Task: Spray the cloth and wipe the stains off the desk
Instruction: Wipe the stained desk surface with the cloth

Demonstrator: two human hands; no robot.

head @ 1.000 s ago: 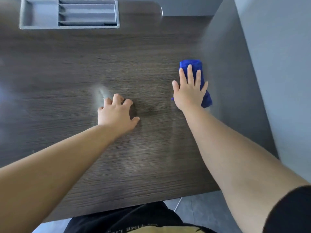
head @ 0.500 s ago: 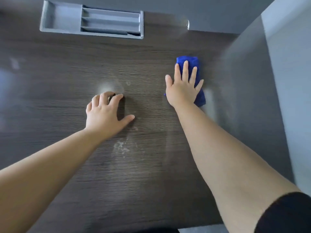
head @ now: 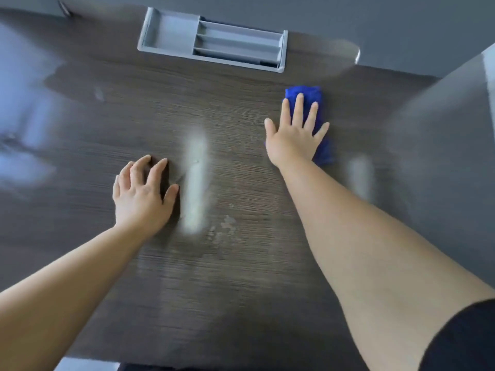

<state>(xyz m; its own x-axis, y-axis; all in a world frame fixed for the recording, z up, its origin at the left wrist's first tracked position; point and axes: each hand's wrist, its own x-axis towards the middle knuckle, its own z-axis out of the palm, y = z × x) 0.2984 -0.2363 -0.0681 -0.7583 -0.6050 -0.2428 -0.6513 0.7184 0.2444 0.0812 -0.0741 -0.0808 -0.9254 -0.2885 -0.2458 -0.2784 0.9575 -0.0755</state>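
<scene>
Your right hand presses flat, fingers spread, on the cloth. The stain lies toward you and leftward, just beside your open left hand.

Most of the blue cloth was covered by the right hand; only its far end and right edge were seen. The desk was cut off at left and bottom edges. The pale streak was smeared by motion blur, so stain could not be told from glare. The black sleeve was cropped at the corner.
</scene>
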